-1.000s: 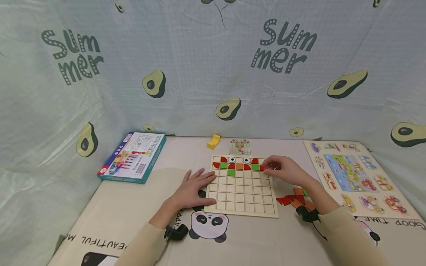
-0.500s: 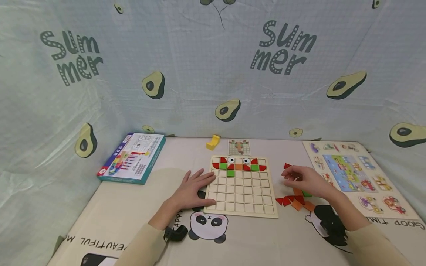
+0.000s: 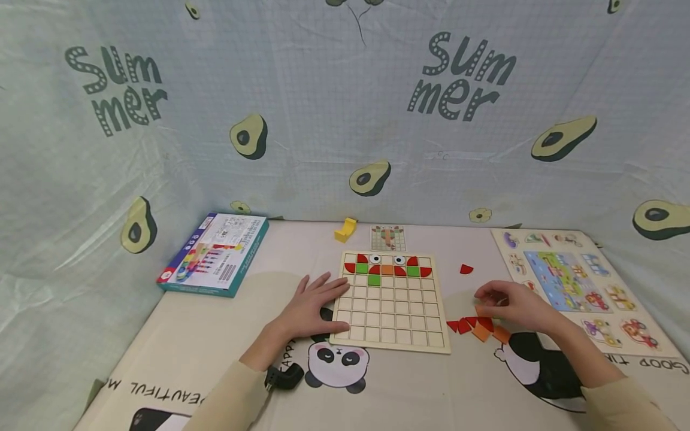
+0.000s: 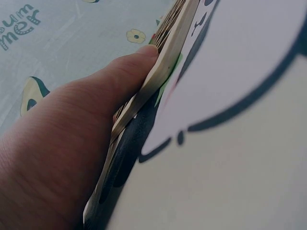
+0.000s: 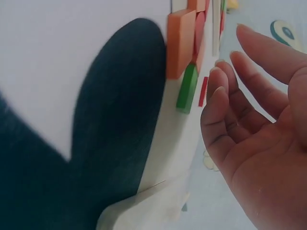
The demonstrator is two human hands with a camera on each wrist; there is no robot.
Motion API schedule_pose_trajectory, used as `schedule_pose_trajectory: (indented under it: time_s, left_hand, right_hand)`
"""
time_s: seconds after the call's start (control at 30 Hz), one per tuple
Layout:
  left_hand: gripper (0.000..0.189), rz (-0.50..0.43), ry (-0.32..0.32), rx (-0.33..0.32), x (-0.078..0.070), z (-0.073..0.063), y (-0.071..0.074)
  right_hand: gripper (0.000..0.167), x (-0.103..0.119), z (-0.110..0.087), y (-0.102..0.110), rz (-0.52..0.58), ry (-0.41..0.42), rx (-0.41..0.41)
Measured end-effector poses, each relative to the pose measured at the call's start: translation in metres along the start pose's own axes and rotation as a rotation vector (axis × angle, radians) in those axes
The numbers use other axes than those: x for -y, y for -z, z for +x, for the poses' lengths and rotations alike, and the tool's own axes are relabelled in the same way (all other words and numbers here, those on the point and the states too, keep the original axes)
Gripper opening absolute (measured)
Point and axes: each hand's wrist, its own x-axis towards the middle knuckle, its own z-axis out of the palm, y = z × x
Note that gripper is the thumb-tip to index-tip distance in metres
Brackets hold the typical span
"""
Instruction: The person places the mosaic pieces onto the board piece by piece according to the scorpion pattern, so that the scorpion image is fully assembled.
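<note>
Loose puzzle pieces (image 3: 481, 333) in red and orange lie on the table (image 3: 409, 389), in a ragged row whose long axis runs rightward from just beside the right edge of the wooden grid board (image 3: 387, 306), toward its near corner. The right hand (image 3: 517, 304) is nearer, its fingers loosely curved, pinching nothing visible; most of the row lies left and nearward of its fingertips. The left hand (image 3: 315, 305) rests, fingers spread, on the board's left edge (one red piece (image 3: 466, 270) sits alone, farther back).
</note>
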Motion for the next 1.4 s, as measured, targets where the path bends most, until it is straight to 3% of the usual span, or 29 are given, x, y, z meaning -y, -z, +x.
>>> schedule_pose_trajectory:
  time_s: [0.3,0.73,1.17,1.4]
  left_hand:
    - [0.088,-0.004,-0.006,-0.007,-0.0008,0.0005,0.0013]
    - [0.087,-0.001,-0.001,0.011,-0.0025,0.0017,0.0030]
    - [0.088,0.000,0.001,0.002,-0.0025,0.0004,0.0015]
    - [0.088,-0.007,0.005,0.000,-0.0025,-0.0002,0.0011]
  right_hand:
    - [0.028,-0.0047,-0.0029,-0.0015,-0.040,-0.046,0.018]
    - [0.027,-0.0063,-0.0028,-0.0021,-0.098,-0.011,0.056]
    - [0.012,-0.0033,-0.0037,-0.0036,-0.074,-0.018,0.007]
    - [0.021,-0.0030,-0.0028,-0.0031,-0.107,-0.018,0.050]
